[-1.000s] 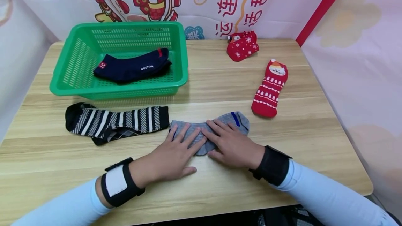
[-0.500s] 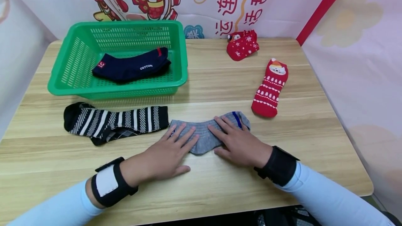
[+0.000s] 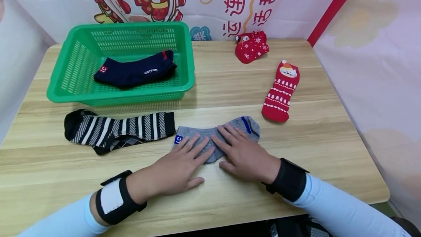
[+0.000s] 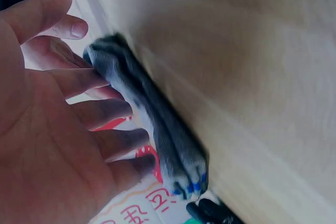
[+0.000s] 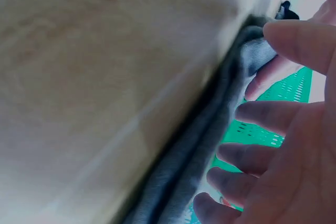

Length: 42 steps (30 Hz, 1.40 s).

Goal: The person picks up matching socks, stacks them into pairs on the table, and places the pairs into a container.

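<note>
A pair of grey socks (image 3: 197,131) with blue marks lies flat on the table in front of the person. The left hand (image 3: 175,169) rests its spread fingertips on the cuff half, near a blue label. On the toe half lie the fingers of the right hand (image 3: 246,154), also spread and fairly straight. In the left wrist view, the palm faces the grey socks (image 4: 152,108) with the fingers extended. The right wrist view shows the long side of the socks (image 5: 210,119) beside the fingertips. Neither hand grips anything.
A green basket (image 3: 121,98) holding navy socks (image 3: 135,70) stands at the back left. Striped black-and-white socks (image 3: 121,129) lie left of the grey pair. Toward the right are a red patterned sock (image 3: 281,92) and, farther back, red snowflake socks (image 3: 252,48).
The hands moved slightly apart across the grey socks, then back closer together. The left fingers shifted off the blue label, which now shows. The socks stay about where they were.
</note>
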Each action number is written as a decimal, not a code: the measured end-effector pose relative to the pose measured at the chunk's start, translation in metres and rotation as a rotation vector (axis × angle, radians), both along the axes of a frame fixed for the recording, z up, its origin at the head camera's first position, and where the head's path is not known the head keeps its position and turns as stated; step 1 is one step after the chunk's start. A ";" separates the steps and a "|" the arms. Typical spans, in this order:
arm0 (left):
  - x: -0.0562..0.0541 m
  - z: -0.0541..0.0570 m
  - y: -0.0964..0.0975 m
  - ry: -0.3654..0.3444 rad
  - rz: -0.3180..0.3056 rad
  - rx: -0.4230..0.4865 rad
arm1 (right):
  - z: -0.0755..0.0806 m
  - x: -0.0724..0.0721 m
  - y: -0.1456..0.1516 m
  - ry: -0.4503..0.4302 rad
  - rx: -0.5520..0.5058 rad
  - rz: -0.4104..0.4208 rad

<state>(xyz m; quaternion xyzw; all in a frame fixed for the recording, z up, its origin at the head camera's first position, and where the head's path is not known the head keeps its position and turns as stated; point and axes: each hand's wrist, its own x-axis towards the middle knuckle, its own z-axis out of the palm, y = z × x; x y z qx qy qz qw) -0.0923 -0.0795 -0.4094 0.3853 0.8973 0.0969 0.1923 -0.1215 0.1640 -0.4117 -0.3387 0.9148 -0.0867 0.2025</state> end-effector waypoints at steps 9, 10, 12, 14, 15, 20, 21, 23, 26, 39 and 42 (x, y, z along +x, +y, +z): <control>0.005 -0.001 -0.003 -0.012 -0.002 -0.036 | -0.008 -0.008 0.032 0.115 0.096 -0.081; 0.005 -0.001 -0.003 -0.010 -0.005 -0.038 | -0.009 -0.009 0.036 0.126 0.105 -0.083; 0.006 -0.001 -0.005 -0.008 -0.011 -0.044 | -0.010 -0.011 0.041 0.133 0.114 -0.083; 0.006 0.000 -0.006 -0.002 -0.016 -0.050 | -0.011 -0.012 0.045 0.135 0.115 -0.082; 0.007 0.000 -0.007 -0.002 -0.018 -0.051 | -0.011 -0.013 0.046 0.134 0.114 -0.081; 0.003 -0.003 -0.008 0.023 -0.019 -0.059 | -0.011 -0.013 0.047 0.131 0.099 -0.083; 0.001 -0.003 -0.007 0.043 -0.016 -0.057 | -0.010 -0.014 0.047 0.135 0.092 -0.085; -0.003 -0.003 -0.006 0.102 -0.005 -0.051 | -0.009 -0.014 0.046 0.151 0.076 -0.088; -0.009 -0.002 -0.001 0.193 0.010 -0.034 | -0.007 -0.016 0.044 0.193 0.055 -0.071; -0.025 0.003 0.056 0.362 0.040 -0.282 | -0.002 -0.024 0.033 0.309 0.087 0.009; -0.026 0.002 0.064 0.411 0.047 -0.315 | -0.002 -0.025 0.033 0.305 0.072 -0.008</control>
